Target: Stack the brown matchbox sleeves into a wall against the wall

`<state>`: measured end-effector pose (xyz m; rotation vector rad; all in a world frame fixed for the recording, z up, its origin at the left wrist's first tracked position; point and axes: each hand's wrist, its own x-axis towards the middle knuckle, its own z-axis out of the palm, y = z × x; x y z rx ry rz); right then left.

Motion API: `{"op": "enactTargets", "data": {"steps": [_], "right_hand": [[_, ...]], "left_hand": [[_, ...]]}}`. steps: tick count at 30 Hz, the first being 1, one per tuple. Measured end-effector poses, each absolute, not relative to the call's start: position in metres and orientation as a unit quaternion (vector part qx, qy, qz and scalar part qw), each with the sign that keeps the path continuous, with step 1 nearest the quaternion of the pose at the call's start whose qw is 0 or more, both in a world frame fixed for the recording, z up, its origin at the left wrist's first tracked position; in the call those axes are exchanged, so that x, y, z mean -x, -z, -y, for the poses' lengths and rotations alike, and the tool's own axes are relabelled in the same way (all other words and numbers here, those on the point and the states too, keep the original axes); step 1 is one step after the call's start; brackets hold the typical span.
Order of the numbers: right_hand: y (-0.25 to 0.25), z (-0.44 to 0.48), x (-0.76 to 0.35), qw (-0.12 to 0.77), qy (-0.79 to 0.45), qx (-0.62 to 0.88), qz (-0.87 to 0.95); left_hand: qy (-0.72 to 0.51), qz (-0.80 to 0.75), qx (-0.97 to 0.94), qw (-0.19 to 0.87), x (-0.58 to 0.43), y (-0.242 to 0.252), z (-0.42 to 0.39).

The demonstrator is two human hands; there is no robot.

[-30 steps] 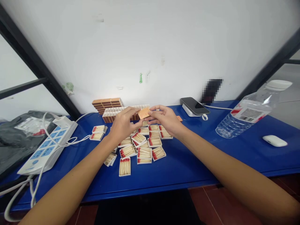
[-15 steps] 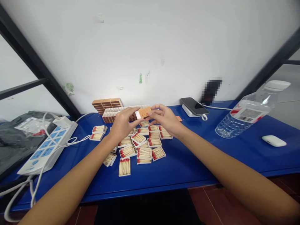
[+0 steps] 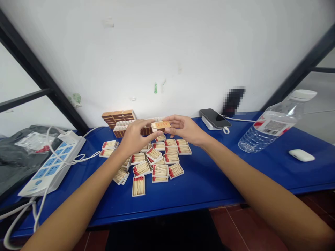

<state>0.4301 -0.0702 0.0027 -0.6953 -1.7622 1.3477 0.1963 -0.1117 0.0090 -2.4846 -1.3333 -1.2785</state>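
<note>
Between my two hands, above the table, is an orange matchbox [image 3: 162, 124] with its white tray sticking out at the left end and some matches showing there. My left hand [image 3: 138, 136] pinches the tray end between thumb and fingers. Fingers of my right hand [image 3: 183, 129] grip the sleeve's other end. Below lie many open white trays of red-tipped matches [image 3: 160, 170], some stacked or overlapping. Behind my left hand stand rows of closed matchboxes [image 3: 120, 129], partly hidden, with a stack of brown-sided boxes [image 3: 117, 116] against the wall.
A white power strip [image 3: 53, 160] with cables and a dark plastic bag [image 3: 15, 153] lie at the left. To the right are a phone on a stand [image 3: 215, 118], a clear water bottle [image 3: 267, 129] and a white earbud case [image 3: 301, 155]. The blue table [image 3: 199, 188] ends at the front.
The matchbox has tilted in my hands, so matches now show at its tray end. An orange piece behind my right wrist is no longer visible. The view has shifted slightly.
</note>
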Motion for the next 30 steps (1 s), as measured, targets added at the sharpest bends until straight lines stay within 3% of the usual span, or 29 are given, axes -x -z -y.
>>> {"op": "enactTargets", "data": {"steps": [4, 13, 17, 21, 30], "right_hand": [[-0.006, 0.064, -0.437, 0.375, -0.494, 0.266, 0.738], [-0.017, 0.051, -0.463, 0.355, -0.418, 0.331, 0.768], [-0.026, 0.043, -0.487, 0.360, -0.274, 0.401, 0.796], [-0.017, 0.029, -0.500, 0.301, -0.112, 0.453, 0.832], [0.020, 0.013, -0.484, 0.228, -0.038, 0.441, 0.867]], "left_hand": [[0.388, 0.431, 0.813, -0.052, -0.195, -0.014, 0.112], [0.387, 0.451, 0.799, -0.089, -0.180, -0.011, 0.103], [0.377, 0.456, 0.801, -0.090, -0.178, -0.009, 0.100], [0.353, 0.453, 0.815, -0.080, -0.183, -0.009, 0.103], [0.328, 0.442, 0.831, -0.086, -0.188, -0.011, 0.107]]}}
